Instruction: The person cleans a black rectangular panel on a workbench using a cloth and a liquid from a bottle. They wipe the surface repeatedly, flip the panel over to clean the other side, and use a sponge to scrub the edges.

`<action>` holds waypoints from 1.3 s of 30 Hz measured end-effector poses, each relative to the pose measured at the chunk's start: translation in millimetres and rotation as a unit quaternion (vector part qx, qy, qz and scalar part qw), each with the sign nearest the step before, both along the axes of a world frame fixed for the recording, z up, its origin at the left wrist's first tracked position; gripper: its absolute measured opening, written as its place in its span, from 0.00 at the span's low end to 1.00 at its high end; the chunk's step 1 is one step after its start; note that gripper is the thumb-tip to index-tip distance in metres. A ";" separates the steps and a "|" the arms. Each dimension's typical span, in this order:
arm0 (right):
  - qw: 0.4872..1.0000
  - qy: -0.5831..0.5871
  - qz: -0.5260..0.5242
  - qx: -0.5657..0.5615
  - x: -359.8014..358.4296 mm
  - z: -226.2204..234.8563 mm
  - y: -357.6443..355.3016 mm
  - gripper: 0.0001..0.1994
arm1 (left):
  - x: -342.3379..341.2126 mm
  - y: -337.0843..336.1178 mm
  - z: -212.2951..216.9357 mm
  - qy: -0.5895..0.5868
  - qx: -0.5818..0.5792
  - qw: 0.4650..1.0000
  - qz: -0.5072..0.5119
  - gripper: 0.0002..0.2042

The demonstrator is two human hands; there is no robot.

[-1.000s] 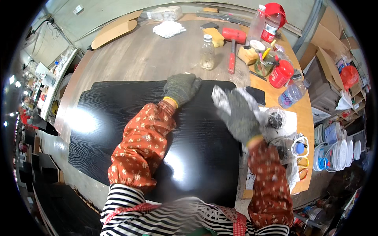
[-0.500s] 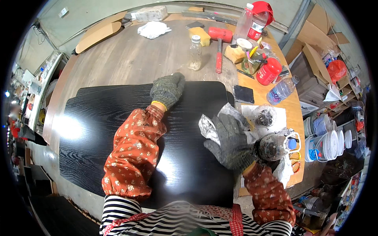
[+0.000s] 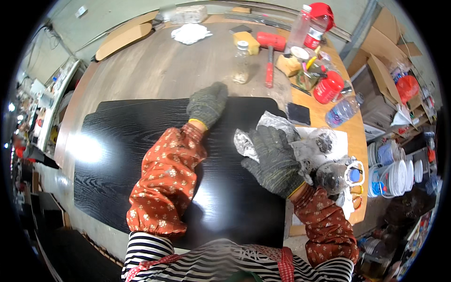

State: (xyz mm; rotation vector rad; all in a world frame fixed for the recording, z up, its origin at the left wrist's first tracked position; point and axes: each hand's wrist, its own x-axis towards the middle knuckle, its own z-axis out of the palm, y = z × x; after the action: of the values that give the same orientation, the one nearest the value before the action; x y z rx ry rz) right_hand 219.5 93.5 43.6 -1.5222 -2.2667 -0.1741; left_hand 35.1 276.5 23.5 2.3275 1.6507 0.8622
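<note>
A glossy black wood-grain panel point(image 3: 127, 155) lies before me on the table, with a second black edge showing beneath its far left side. My left hand point(image 3: 207, 104), in a dark grey knit glove, is closed over the panel's far edge. Under my gloved right hand point(image 3: 275, 162), at the panel's right edge, is a crumpled white cloth point(image 3: 277, 122) smudged with black. The fingers press it down, and its folds stick out on both sides of the hand. Beside that hand stands a handled plastic bottle point(image 3: 331, 178) with dark contents and a blue cap.
On the right lie a small black square point(image 3: 298, 113), a stained container point(image 3: 325, 140) on white paper and a water bottle point(image 3: 344, 111). Farther back are a red mallet point(image 3: 270, 61), a glass jar point(image 3: 241, 63), a red tub point(image 3: 328, 88) and a white rag point(image 3: 191, 33). White buckets point(image 3: 390, 178) stand beyond the table.
My right hand and the cloth have shifted slightly left onto the panel. My left hand keeps its place at the far edge. The whole view has swung a little, so things appear farther right.
</note>
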 end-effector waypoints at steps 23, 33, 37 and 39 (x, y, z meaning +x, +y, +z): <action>0.996 -0.017 -0.019 -0.085 -38.3 -18.6 57.3 0.38 | 2.5 -32.8 0.8 -0.163 -0.055 0.985 0.027 0.14; 0.996 -0.001 -0.014 -0.091 -27.1 -28.9 48.2 0.41 | 0.2 -37.1 5.7 -0.155 -0.115 0.981 0.023 0.13; 0.995 0.045 0.043 -0.075 -39.8 17.7 39.4 0.33 | -11.0 -20.5 -4.3 -0.171 0.061 0.983 -0.008 0.12; 0.990 0.046 -0.084 -0.105 19.3 6.6 68.8 0.30 | 2.4 -25.1 1.3 -0.168 0.071 0.983 -0.009 0.13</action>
State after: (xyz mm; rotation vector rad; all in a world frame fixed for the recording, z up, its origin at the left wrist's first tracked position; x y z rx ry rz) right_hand 238.8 162.3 50.2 -1.7911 -2.1383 0.0888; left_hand 37.5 251.4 24.7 2.1264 1.4660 1.3247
